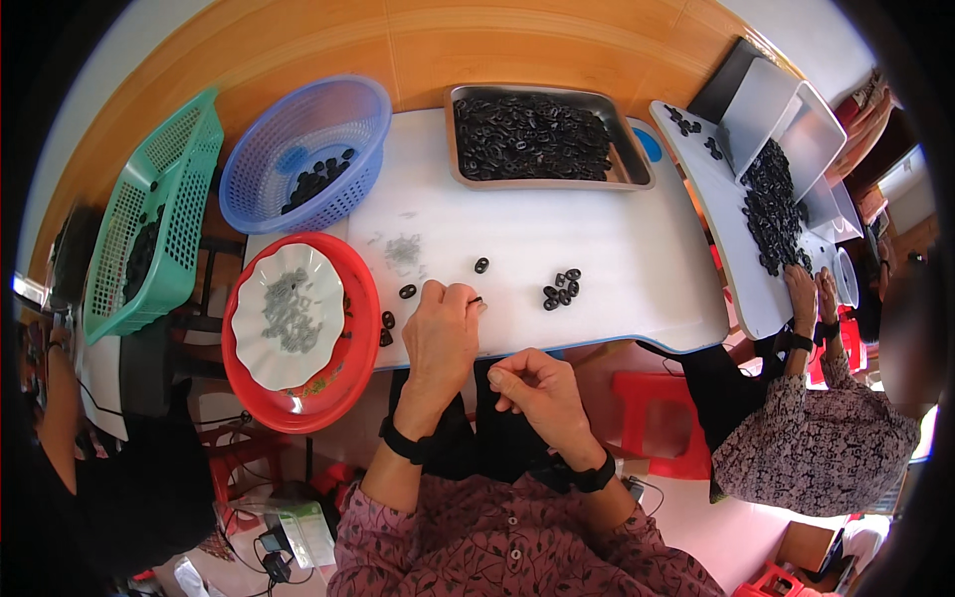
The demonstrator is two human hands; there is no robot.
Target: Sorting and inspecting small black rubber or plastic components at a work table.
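Over the near edge of the white surface (pixel 637 264), your left hand (pixel 443 328) has its fingers pinched on a small black piece (pixel 477 299). Just off that edge, on your side, your right hand (pixel 545 398) has its fingers curled; whether they grip anything cannot be told. More black pieces (pixel 564 297) lie clustered farther right, and a filled metal tray (pixel 627 164) stands along the far edge. By the left edge, a scalloped plate (pixel 261 363) of translucent bits (pixel 298 318) sits on a red basin (pixel 284 416).
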